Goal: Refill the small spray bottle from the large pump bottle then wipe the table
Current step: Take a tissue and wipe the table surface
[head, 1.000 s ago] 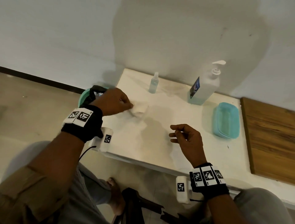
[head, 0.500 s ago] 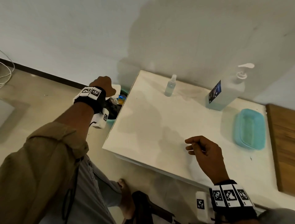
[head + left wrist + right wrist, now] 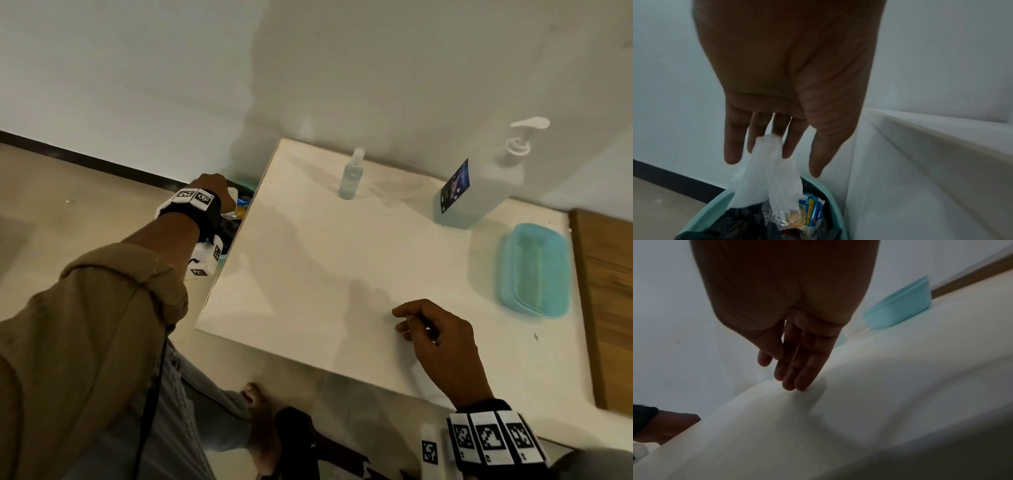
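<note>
Loosely spread, the left hand [image 3: 789,84] hangs over a teal bin [image 3: 833,206]; a white tissue [image 3: 769,177] dangles from between its straight fingers [image 3: 732,146], though whether they pinch it is hard to tell. Wrappers [image 3: 809,209] fill the bin, just beside the white bench [image 3: 308,274]. At the bench's far edge stand the small spray bottle [image 3: 351,176] and the large pump bottle [image 3: 479,185]. The right hand [image 3: 442,339], fingers loosely curled and holding nothing, rests fingertips [image 3: 800,382] on the bench near a teal tray [image 3: 534,267].
</note>
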